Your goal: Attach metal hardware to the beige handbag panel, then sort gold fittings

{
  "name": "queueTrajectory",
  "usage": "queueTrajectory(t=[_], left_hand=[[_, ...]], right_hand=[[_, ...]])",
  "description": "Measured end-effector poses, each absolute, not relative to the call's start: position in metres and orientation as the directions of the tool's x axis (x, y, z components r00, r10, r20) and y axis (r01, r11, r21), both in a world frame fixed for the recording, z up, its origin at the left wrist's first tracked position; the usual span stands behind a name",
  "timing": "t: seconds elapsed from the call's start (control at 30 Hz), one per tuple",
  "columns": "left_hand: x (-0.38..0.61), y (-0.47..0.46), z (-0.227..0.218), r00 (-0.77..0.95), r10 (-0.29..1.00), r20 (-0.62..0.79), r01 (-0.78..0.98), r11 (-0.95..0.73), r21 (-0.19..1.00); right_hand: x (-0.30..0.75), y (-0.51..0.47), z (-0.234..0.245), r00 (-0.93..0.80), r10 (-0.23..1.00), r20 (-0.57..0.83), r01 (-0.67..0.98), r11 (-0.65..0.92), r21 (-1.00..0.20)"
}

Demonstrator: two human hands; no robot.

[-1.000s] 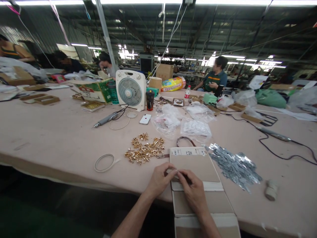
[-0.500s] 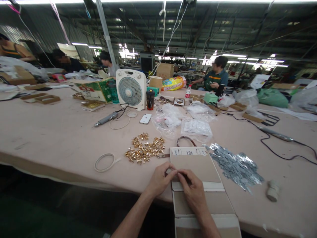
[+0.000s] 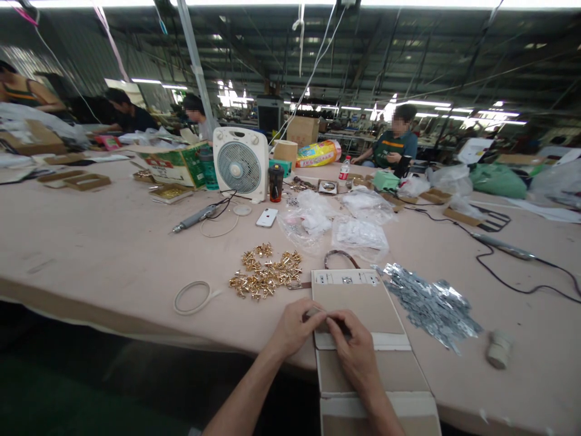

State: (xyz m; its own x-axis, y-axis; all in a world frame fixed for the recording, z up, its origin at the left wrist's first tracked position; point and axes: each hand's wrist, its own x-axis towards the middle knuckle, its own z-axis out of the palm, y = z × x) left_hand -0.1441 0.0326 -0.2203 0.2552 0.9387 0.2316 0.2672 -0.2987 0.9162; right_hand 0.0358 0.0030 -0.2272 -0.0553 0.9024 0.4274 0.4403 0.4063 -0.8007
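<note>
Fingertips [image 3: 320, 315] nearly meet, left hand [image 3: 294, 327] and right hand [image 3: 357, 346]; I can't tell your grip. Steady both above the lower-centre panel [image 3: 363, 304].

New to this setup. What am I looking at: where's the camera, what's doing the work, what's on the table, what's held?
No machine here: a person works with two bare hands. Every picture comes from one camera worn on the head, looking forward and down.

The left hand and right hand meet over a flat, hinged-looking panel that overhangs the near edge of the table. Their fingertips are pinched close together; whatever may be between them is too small to make out.

Left of the panel lie gold-coloured fittings and a pale ring of tape; to its right, a heap of silvery flat pieces. Farther back are a phone and a fan.
</note>
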Motion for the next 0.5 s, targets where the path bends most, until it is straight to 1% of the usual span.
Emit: queueTrajectory(t=[0.13, 0.23, 0.37, 0.5], left_hand=[[-0.146, 0.032, -0.221, 0.274, 0.937, 0.218, 0.276, -0.294, 0.915], [-0.142, 0.030, -0.222, 0.237, 0.947, 0.217, 0.281, -0.280, 0.918], [-0.129, 0.027, -0.222, 0.161, 0.975, 0.152, 0.240, -0.188, 0.952], [-0.117, 0.026, -0.223, 0.114, 0.991, 0.076, 0.181, -0.096, 0.979]], right_hand=[[0.035, 0.004, -0.230, -0.068, 0.904, 0.421, 0.451, 0.404, -0.796], [0.035, 0.004, -0.232, -0.062, 0.900, 0.431, 0.459, 0.409, -0.789], [0.036, 0.003, -0.231, -0.025, 0.887, 0.461, 0.465, 0.418, -0.780], [0.036, 0.002, -0.231, 0.004, 0.852, 0.523, 0.491, 0.454, -0.744]])
